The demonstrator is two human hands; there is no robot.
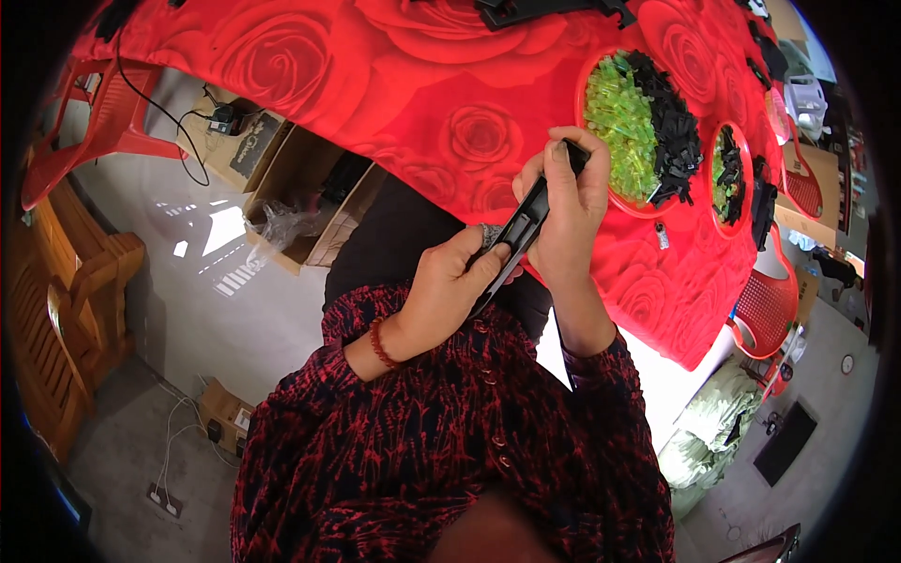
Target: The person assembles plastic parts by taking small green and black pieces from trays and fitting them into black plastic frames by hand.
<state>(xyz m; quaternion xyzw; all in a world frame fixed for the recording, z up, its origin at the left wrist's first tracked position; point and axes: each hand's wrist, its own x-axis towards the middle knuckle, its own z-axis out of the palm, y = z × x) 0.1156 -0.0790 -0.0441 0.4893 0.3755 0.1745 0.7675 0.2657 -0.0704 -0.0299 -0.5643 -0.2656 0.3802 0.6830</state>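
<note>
A long, narrow black plastic part with a slot along its face is held slantwise above my lap, in front of the table edge. My left hand is closed around its lower stretch, the thumb pressed near the slot. Around the upper end my right hand is closed, with thumb and fingers at the tip. Just right of that hand, a red round basin holds small translucent yellow-green pieces on one side and small black pieces on the other.
A smaller red basin of similar pieces and a small clear piece lie on the rose-patterned red tablecloth. Black parts rest at its far edge. Open cardboard boxes, red chairs and a wooden bench stand around.
</note>
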